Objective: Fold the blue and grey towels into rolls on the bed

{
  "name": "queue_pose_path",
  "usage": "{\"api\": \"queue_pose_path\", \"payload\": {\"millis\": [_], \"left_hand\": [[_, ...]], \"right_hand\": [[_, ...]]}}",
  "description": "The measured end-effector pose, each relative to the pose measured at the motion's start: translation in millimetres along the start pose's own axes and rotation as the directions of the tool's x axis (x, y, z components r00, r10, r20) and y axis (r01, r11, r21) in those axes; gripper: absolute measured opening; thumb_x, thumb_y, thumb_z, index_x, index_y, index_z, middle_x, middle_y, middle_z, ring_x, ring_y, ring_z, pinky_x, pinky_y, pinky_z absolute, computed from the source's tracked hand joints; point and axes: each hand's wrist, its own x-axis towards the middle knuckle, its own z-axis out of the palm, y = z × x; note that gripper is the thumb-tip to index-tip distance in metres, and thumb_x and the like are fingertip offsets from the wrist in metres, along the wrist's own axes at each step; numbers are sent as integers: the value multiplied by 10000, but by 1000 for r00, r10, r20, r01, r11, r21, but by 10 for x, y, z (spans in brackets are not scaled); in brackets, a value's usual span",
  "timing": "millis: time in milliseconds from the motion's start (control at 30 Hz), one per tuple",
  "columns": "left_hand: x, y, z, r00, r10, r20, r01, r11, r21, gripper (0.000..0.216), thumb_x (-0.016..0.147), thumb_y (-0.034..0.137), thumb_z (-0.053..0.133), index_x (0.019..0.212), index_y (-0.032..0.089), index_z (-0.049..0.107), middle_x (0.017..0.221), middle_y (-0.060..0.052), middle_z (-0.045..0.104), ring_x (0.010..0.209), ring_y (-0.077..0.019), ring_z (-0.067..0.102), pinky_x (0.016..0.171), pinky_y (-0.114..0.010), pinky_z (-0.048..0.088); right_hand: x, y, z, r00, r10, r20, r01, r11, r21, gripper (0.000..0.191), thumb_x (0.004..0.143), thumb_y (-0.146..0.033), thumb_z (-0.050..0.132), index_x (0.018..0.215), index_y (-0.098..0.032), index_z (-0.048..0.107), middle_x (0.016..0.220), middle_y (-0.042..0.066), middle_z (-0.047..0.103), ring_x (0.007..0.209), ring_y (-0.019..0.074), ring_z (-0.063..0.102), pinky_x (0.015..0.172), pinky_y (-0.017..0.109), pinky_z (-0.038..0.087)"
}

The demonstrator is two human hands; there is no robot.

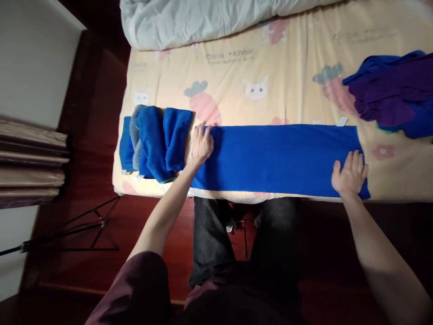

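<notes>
A long blue towel (270,158) lies flat along the near edge of the bed, with a small white tag (342,122) showing at its far edge toward the right. On the towel's left end rests my left hand (202,143), its fingers stretched forward. My right hand (350,174) lies flat with fingers out on the right end. Just left of my left hand sit several folded blue towels (152,140), with a grey one (135,140) among them.
A crumpled heap of purple and blue cloth (389,90) lies at the right on the patterned bed sheet (233,90). Along the far side is a pale quilt (203,20). A black tripod (98,223) stands on the floor at left, near a striped curtain (32,162).
</notes>
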Motion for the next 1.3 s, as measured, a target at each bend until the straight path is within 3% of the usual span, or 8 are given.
{"api": "queue_pose_path", "payload": {"millis": [100, 300, 600, 767, 900, 1000, 1133, 1300], "left_hand": [[-272, 117, 58, 993, 51, 105, -48, 998, -30, 604, 1059, 441, 398, 1601, 180, 457, 1744, -133, 302, 1645, -334, 181, 1332, -599, 162], [-227, -102, 70, 982, -180, 57, 184, 981, -64, 687, 1065, 469, 329, 1651, 112, 363, 1756, -174, 256, 1660, -322, 136, 1340, -584, 129], [-108, 75, -8, 990, -8, 141, 29, 988, -150, 737, 1050, 475, 385, 1642, 37, 353, 1763, -186, 220, 1659, -318, 102, 1333, -578, 15], [-144, 56, -19, 997, -22, 68, 34, 982, -188, 752, 1072, 495, 377, 1632, -4, 326, 1755, -229, 199, 1647, -320, 95, 1311, -590, 14], [-175, 102, -37, 999, -3, 43, 10, 984, -176, 765, 1069, 521, 329, 1639, 11, 329, 1750, -233, 215, 1649, -345, 112, 1311, -592, 46], [-178, 127, -49, 999, -8, 33, 13, 987, -158, 795, 1058, 560, 282, 1640, 21, 340, 1751, -222, 223, 1649, -351, 124, 1315, -586, 60], [-173, 159, -63, 1000, -17, 19, 20, 988, -152, 851, 1037, 613, 246, 1636, 17, 349, 1749, -214, 237, 1642, -365, 151, 1316, -591, 75], [-167, 230, -94, 999, -27, 27, 31, 990, -137, 894, 1015, 638, 233, 1623, -4, 365, 1742, -224, 248, 1637, -374, 168, 1316, -594, 86]], "right_hand": [[2, 4, 1, 1000, 2, 14, -2, 1000, 12, 679, 1101, -372, 217, 1686, -29, 250, 1764, 188, 223, 1661, 250, 154, 1352, 526, 111], [10, -28, -9, 1000, 11, 3, -11, 1000, 8, 674, 1095, -376, 248, 1679, -40, 278, 1752, 203, 255, 1651, 270, 197, 1341, 551, 145], [17, -189, -171, 999, -42, -6, 41, 994, -103, 623, 1066, -259, 306, 1661, -77, 342, 1718, 230, 329, 1629, 337, 251, 1294, 686, 170], [13, -1340, -308, 965, -250, 77, 251, 968, -7, 640, 1034, -208, 383, 1662, -89, 361, 1750, 181, 280, 1657, 327, 173, 1331, 650, 76], [-101, -2597, -69, 828, -550, 109, 513, 822, 248, 580, 1091, -267, 402, 1657, -144, 384, 1754, 70, 307, 1662, 231, 167, 1368, 492, 56], [-133, -3109, 153, 761, -644, 79, 606, 748, 269, 585, 1128, -383, 432, 1637, -97, 384, 1753, 78, 303, 1646, 212, 220, 1362, 453, 26], [21, -2907, 189, 754, -653, 70, 621, 743, 252, 619, 1133, -459, 435, 1648, -123, 365, 1760, 51, 287, 1645, 171, 213, 1359, 393, 8], [410, -1889, 41, 874, -458, 161, 420, 879, 225, 593, 1126, -404, 397, 1673, -175, 354, 1771, 42, 252, 1657, 189, 183, 1374, 437, 51]]}}
